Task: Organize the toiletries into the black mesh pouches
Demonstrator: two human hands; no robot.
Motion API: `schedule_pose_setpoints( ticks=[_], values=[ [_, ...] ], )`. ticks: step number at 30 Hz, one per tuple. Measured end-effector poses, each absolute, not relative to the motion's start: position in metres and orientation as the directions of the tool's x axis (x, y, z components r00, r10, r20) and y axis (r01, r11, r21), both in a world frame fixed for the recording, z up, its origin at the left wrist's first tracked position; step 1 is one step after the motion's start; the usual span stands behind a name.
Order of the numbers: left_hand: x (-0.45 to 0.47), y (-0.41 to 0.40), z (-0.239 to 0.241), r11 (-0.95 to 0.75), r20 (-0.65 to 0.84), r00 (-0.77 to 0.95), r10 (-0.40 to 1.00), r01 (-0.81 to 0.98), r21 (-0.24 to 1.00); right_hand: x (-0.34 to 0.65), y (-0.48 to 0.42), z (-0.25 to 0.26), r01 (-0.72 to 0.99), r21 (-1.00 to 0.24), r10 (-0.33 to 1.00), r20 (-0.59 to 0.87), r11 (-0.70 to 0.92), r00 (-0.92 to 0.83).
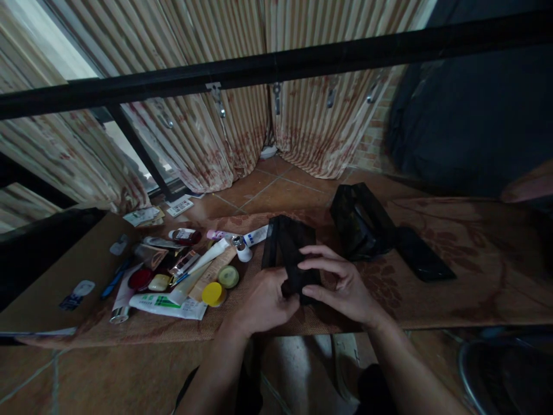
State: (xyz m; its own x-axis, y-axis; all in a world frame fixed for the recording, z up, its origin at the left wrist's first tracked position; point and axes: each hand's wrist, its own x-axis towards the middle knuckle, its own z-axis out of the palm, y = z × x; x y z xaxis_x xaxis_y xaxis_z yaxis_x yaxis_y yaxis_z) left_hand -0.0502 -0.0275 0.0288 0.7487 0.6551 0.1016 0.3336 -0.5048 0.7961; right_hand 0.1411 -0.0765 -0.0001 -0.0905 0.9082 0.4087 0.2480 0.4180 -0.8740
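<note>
In the head view, the pouch [294, 227] stands on the cloth-covered bench [415, 302] in front of the person, between a spread of toiletries on the left and a black bag [362, 222] on the right. The left hand [265, 300] is curled, thumb and fingers closed on the pouch's near edge (the tips are lost in the dark fabric). The right hand [339, 282] is half open, thumb and fingers parted, their tips against the pouch's right side; I cannot tell whether they pinch any of it.

The step in hand looks like steadying the pouch and working its sides with both hands. A next move on it would call for the left hand to keep its hold while the right finds a firm edge, without pressing the soft walls inward.

Just left of the pouch lie a bottle [242, 251], a green jar [228, 276] and a yellow jar [213, 294], with tubes beyond. A phone [425, 253] lies beside the bag, and another person's hand [529, 183] shows at the right edge.
</note>
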Motion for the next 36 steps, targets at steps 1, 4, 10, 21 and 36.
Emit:
schedule_pose_setpoints(
  ticks=[1,4,10,21,36],
  values=[
    [-0.05,-0.026,0.029,-0.427,0.101,0.726,0.68,0.279,0.86,0.141,-0.076,0.0,0.25,-0.874,0.908,0.409,0.418,-0.087],
    [-0.049,-0.023,0.027,-0.151,0.078,0.676,0.733,0.05,0.987,0.139,-0.076,0.001,0.243,-0.877,0.91,0.409,0.414,-0.072],
    [-0.047,-0.018,0.023,0.379,-0.195,0.468,0.862,-0.337,0.862,0.137,-0.075,0.003,0.103,-0.912,0.917,0.391,0.397,-0.079],
    [-0.046,-0.015,0.028,0.296,-0.065,0.542,0.838,-0.351,0.888,0.132,-0.082,0.007,-0.12,-0.985,0.927,0.155,0.12,-0.342],
    [-0.054,-0.042,0.035,-0.081,0.105,0.756,0.646,-0.069,0.994,0.151,-0.061,-0.003,-0.303,-0.901,0.825,0.097,0.311,0.557]
  ],
)
